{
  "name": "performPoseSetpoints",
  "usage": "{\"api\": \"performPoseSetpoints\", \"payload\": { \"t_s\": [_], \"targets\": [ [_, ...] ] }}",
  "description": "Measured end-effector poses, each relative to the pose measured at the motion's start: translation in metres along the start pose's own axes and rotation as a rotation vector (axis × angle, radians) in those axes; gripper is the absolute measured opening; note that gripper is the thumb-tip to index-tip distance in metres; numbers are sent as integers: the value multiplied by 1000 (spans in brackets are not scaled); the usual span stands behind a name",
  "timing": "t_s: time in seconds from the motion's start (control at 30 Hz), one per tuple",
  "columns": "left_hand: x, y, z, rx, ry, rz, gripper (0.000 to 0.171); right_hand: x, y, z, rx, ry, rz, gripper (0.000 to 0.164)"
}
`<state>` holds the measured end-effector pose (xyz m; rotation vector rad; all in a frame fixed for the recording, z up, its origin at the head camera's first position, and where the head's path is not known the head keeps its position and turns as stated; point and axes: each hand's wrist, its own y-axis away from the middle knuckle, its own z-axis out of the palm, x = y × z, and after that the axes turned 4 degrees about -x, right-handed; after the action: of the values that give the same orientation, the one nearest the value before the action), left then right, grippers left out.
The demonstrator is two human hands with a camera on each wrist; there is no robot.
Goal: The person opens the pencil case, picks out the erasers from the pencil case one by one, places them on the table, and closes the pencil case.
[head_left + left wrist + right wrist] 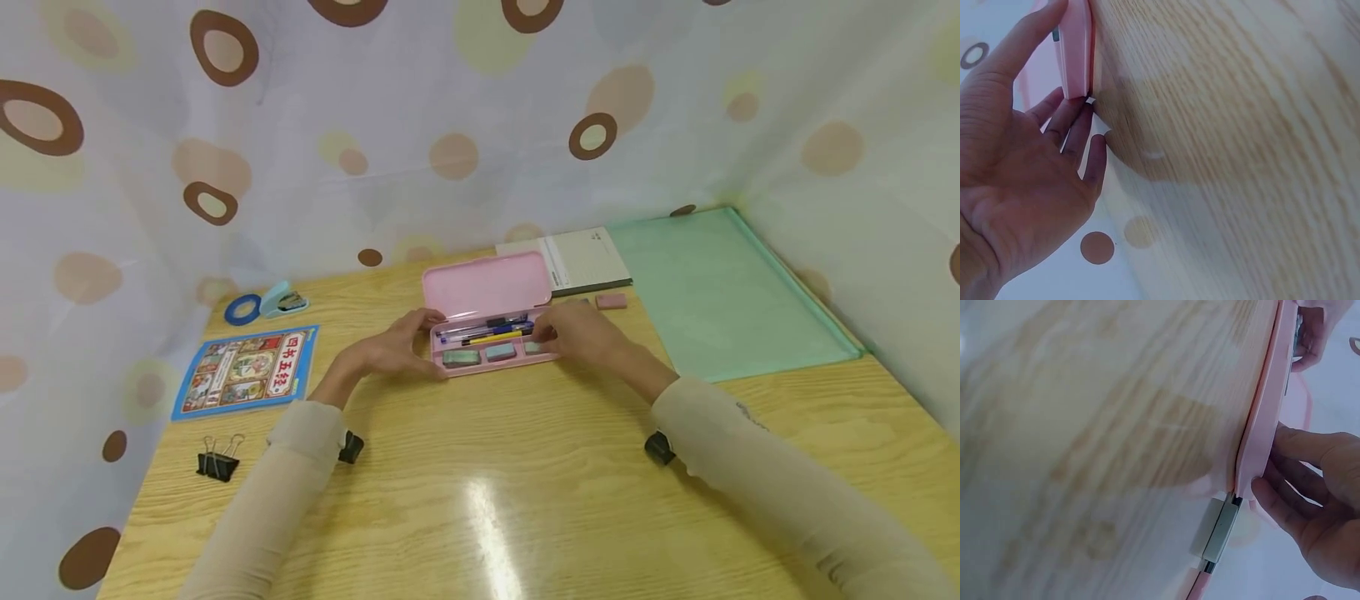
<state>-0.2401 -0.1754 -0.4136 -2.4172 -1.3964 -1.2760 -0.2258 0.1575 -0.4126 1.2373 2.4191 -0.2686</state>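
Note:
A pink pencil case (495, 371) stands with its lid (487, 287) raised. Several pens (487, 332) lie in its rear compartment, and greenish-grey erasers (461, 358) sit in the small front ones. My left hand (393, 346) holds the case's left end, thumb at the front and fingers toward the back, as the left wrist view (1029, 150) shows too. Over the right end, my right hand (588, 337) reaches in and pinches the eraser (535, 347) in the right front compartment. The right wrist view shows that hand (1329, 494) at the case's end wall, its fingertips partly hidden.
Behind my right hand lie a pink eraser (611, 301) and a grey-green one (582, 302). A notepad (585, 258) and a green mat (735, 292) are at the back right. To the left are a booklet (247, 371), blue tape (242, 309), a stapler (283, 300) and a binder clip (217, 465).

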Motion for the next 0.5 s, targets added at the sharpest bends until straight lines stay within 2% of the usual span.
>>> {"api": "performPoseSetpoints", "payload": {
  "t_s": [0.2,0.37,0.5],
  "targets": [
    [0,1,0,3,-8,-1,92,2,-1,2,9,-3,0,7],
    [-1,1,1,-1,4,-7,92,6,1,6,-6,-132,82,10],
    [-1,1,1,8,-4,-4,92,10,4,5,24,-247,88,13]
  ]
}}
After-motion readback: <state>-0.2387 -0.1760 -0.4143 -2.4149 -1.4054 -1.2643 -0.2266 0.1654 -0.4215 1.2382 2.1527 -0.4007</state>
